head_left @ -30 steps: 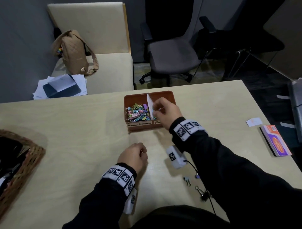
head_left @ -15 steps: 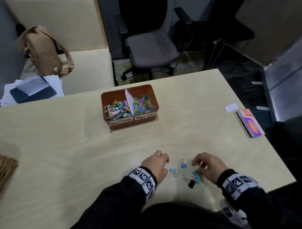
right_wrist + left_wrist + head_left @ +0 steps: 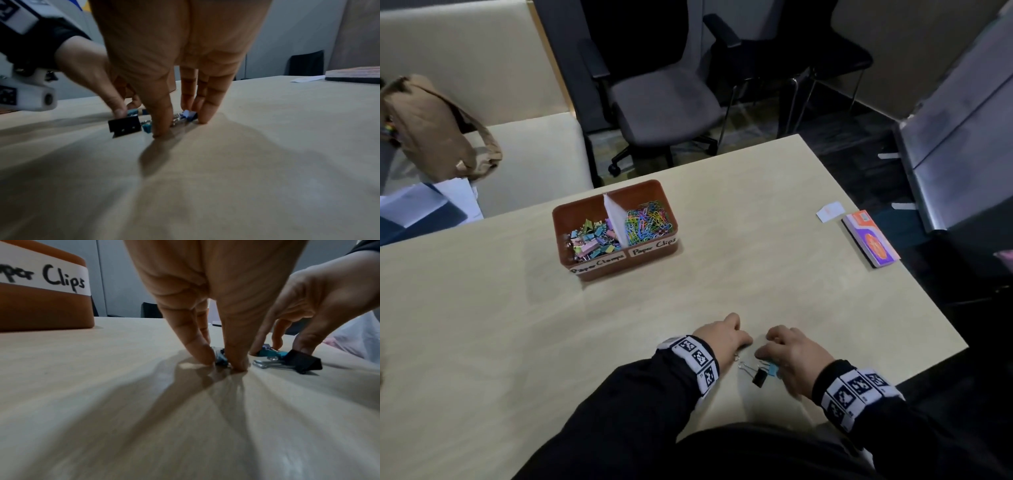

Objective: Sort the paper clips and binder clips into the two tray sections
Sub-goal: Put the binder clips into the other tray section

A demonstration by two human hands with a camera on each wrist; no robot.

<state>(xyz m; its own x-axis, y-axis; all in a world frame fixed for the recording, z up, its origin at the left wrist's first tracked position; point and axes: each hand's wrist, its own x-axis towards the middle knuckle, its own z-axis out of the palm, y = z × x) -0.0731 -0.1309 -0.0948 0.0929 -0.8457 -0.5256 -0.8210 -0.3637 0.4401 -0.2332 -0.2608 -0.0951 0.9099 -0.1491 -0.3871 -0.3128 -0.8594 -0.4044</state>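
Tray (image 3: 616, 270) looks nearly full, binder clips in its left section and paper clips in its right, so by the look of it only a few binder clips at the table's (image 3: 482, 342) near edge are left. Left hand (image 3: 722, 339) pinches a small blue clip (image 3: 221, 357) against the wood, while right hand (image 3: 796, 356) closes fingertips on another blue clip (image 3: 190, 116). Between them the black clip (image 3: 759, 378) lies flat, long axis slanting, body near-right and wire handles pointing far-left.
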